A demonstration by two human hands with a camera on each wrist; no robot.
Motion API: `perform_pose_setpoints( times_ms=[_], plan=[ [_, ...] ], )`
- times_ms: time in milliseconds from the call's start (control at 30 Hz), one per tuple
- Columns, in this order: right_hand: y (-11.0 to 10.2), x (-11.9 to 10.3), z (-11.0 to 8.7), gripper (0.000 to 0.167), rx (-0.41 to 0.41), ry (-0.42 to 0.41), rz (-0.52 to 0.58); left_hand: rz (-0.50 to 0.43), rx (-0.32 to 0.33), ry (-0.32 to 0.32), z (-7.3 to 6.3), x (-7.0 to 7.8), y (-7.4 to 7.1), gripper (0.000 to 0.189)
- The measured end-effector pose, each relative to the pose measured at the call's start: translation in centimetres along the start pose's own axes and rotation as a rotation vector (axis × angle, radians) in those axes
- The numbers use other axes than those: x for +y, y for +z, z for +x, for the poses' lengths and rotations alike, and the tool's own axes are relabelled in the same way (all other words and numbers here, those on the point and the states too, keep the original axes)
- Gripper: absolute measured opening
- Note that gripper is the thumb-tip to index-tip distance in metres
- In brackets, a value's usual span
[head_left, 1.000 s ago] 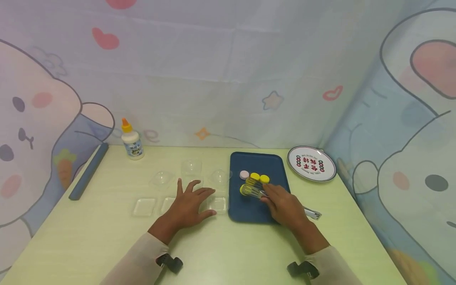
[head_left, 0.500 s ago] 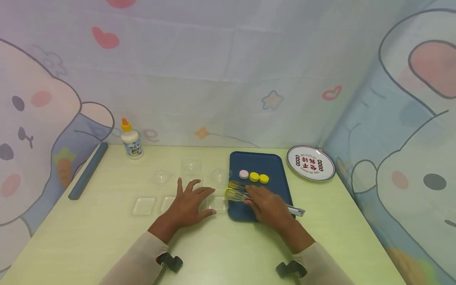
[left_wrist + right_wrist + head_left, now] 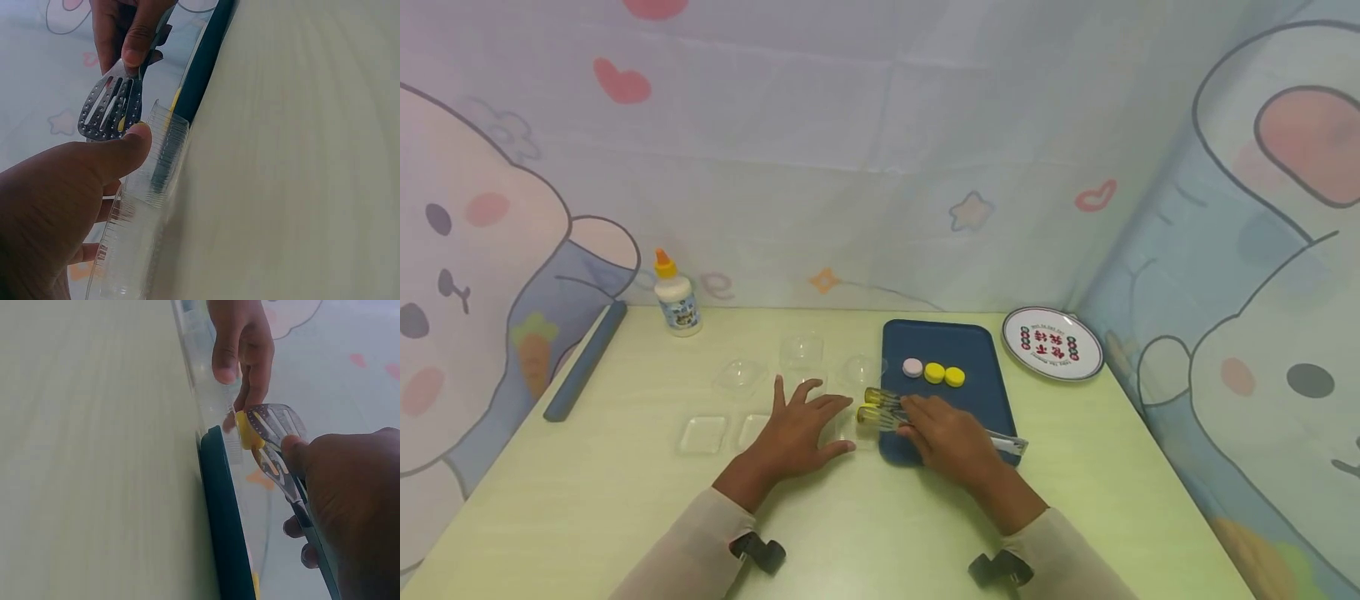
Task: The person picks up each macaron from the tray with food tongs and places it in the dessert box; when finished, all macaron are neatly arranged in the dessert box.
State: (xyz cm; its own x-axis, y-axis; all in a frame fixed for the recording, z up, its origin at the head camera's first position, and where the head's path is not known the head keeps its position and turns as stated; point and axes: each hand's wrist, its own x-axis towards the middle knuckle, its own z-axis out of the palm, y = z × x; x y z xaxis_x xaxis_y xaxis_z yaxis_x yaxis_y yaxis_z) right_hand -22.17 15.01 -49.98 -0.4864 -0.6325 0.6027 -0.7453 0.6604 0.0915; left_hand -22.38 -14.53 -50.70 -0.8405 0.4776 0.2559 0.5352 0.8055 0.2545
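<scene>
My right hand (image 3: 951, 446) grips metal serving tongs (image 3: 275, 428) with slotted heads. Between these heads sits a yellow macaron (image 3: 250, 432), over a clear plastic box (image 3: 857, 435) just left of the blue tray (image 3: 955, 333). Fingers spread, my left hand (image 3: 793, 433) reaches across the row of clear boxes; in the left wrist view its thumb (image 3: 139, 142) is right by the box's rim and its other fingers are partly hidden behind the plastic. On the tray lie a pale pink macaron (image 3: 913, 367) and two yellow macarons (image 3: 943, 374).
Clear domed lids (image 3: 741, 375) stand behind the boxes. A white glue bottle (image 3: 677, 306) with an orange tip is at the back left, beside a long blue-grey bar (image 3: 586, 362). A white plate (image 3: 1052, 344) with red writing lies right of the tray.
My right hand has moved left with the tongs, carrying the yellow macaron from the tray to over the clear box. The left hand has stayed in place.
</scene>
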Motion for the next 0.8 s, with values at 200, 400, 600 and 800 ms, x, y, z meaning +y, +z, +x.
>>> perform_pose_setpoints(
  times_ms=[200,400,600,800],
  plan=[
    [-0.3,-0.6,0.5,0.044,-0.009,-0.016,-0.029,0.011,0.016,0.008,0.0,0.0,0.0,0.066],
    [-0.2,-1.0,0.9,0.043,-0.086,-0.009,-0.037,0.004,0.007,-0.005,0.0,0.1,0.0,0.066],
    [-0.1,-1.4,1.3,0.04,-0.158,0.005,-0.062,-0.001,0.012,-0.011,0.0,0.1,0.0,0.067],
    [-0.1,-1.7,1.7,0.041,-0.201,0.006,-0.095,0.005,0.01,-0.018,0.0,0.1,0.1,0.068]
  ],
)
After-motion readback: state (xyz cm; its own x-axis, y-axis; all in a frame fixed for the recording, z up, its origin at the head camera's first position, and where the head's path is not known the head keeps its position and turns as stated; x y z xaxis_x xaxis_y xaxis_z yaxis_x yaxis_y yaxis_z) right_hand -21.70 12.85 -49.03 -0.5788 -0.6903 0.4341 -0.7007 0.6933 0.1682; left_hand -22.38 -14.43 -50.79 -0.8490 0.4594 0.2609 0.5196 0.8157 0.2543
